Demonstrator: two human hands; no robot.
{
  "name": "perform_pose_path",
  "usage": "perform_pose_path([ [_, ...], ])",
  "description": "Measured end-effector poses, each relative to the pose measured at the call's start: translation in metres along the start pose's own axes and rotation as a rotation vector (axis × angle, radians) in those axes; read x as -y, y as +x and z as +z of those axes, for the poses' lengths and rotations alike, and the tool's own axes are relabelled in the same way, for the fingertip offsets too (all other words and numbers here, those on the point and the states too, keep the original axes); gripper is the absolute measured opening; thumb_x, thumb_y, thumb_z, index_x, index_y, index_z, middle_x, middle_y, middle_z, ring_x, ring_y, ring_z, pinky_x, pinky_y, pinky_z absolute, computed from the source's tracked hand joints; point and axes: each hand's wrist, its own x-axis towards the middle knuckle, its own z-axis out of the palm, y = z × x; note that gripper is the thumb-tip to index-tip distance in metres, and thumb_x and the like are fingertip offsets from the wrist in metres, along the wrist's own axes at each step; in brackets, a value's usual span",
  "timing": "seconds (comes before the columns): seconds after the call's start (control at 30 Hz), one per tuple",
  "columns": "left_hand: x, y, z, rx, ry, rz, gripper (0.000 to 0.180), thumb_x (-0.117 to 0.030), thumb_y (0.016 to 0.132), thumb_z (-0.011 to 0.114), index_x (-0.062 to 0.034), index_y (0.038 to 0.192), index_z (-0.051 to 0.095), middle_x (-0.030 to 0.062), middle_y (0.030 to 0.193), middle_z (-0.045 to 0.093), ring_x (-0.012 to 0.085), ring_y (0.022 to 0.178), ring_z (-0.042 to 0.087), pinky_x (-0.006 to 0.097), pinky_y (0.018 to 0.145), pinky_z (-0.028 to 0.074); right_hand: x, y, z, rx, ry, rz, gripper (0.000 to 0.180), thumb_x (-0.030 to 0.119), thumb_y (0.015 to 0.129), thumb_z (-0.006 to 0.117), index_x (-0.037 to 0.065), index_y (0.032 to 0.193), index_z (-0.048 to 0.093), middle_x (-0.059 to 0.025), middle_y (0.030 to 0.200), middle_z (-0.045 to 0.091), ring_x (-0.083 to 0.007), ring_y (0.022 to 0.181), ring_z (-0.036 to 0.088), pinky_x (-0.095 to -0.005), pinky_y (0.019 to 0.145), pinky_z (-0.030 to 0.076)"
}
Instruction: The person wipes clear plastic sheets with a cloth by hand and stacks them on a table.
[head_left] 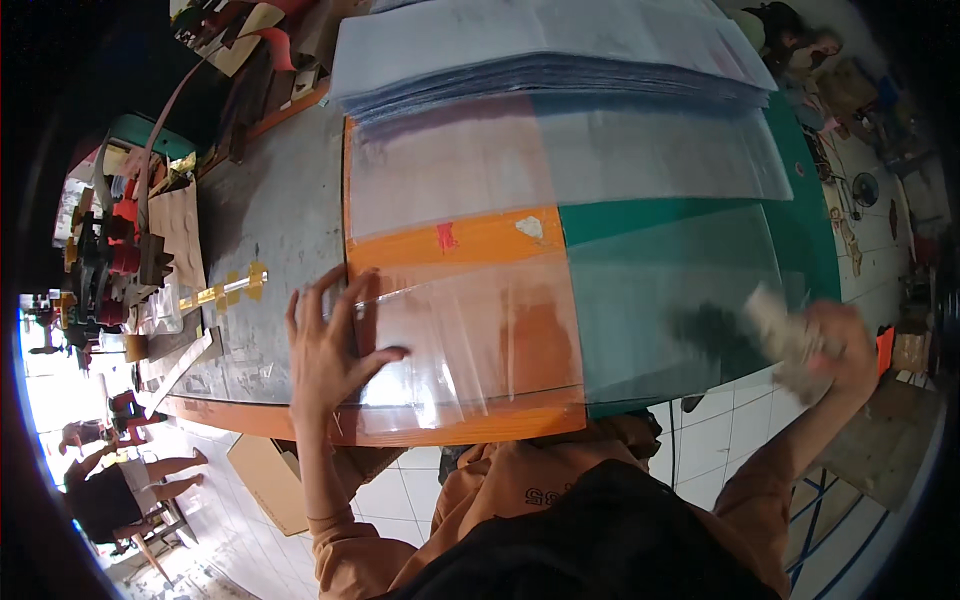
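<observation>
A clear plastic sheet (660, 310) lies across the orange and green parts of the tabletop in front of me. My left hand (325, 350) rests at its left end, fingers spread, the thumb reaching over the sheet. In my right hand (845, 345) is a bunched whitish cloth (785, 325), at the sheet's right end and slightly blurred. Whether the cloth touches the plastic I cannot tell. Beyond this sheet lies another translucent sheet (450, 175), partly under the thick stack of plastic sheets (550, 45).
The table has a grey section (270, 170) at left, with a taped strip (225, 288) on it. Machinery (120, 260) stands beyond the left edge. A cardboard box (268, 485) is on the floor below. Other people (110, 490) are at lower left and upper right.
</observation>
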Motion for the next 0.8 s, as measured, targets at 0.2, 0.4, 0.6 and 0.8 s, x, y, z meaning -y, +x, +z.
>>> perform_pose_path([
  [0.2,0.017,0.003,-0.001,0.097,-0.026,-0.043,0.079,-0.056,0.052,0.067,-0.0123,0.116,0.05,0.0097,0.097,0.049,0.0262,0.093,0.048,0.04,0.078,0.035,-0.035,0.035,-0.037,-0.283,-0.361,0.559,0.05,0.02,0.071,0.069,0.007,0.117,0.053,-0.0173,0.121,0.049,-0.0289,0.111,0.048,-0.0342,0.092,0.038],
  [0.4,0.026,-0.001,-0.007,0.094,0.005,0.117,0.043,-0.038,0.054,0.072,-0.0083,0.08,0.056,0.0037,0.067,0.049,0.0215,0.071,0.05,0.034,0.067,0.035,0.001,0.11,0.016,-0.255,-0.419,0.044,0.058,0.006,0.066,0.068,0.017,0.121,0.051,-0.0071,0.132,0.039,-0.0263,0.116,0.042,-0.0379,0.098,0.034],
  [0.6,0.04,-0.021,-0.074,-0.25,-0.036,0.207,0.025,-0.015,0.055,0.075,-0.0066,0.065,0.054,0.0033,0.06,0.044,0.021,0.062,0.044,0.033,0.058,0.033,-0.002,0.126,0.016,-0.054,-0.496,0.08,0.038,0.003,0.07,0.065,0.012,0.106,0.059,-0.0072,0.096,0.053,-0.024,0.088,0.051,-0.0344,0.079,0.04],
  [0.8,0.053,0.016,-0.097,-0.764,0.31,0.231,0.02,-0.007,0.061,0.075,-0.0064,0.074,0.059,0.0031,0.069,0.051,0.0201,0.065,0.047,0.033,0.06,0.035,0.009,0.123,-0.012,-0.798,-0.635,-0.258,0.014,0.004,0.078,0.059,0.004,0.092,0.06,-0.0093,0.086,0.055,-0.0238,0.079,0.054,-0.0322,0.072,0.043],
])
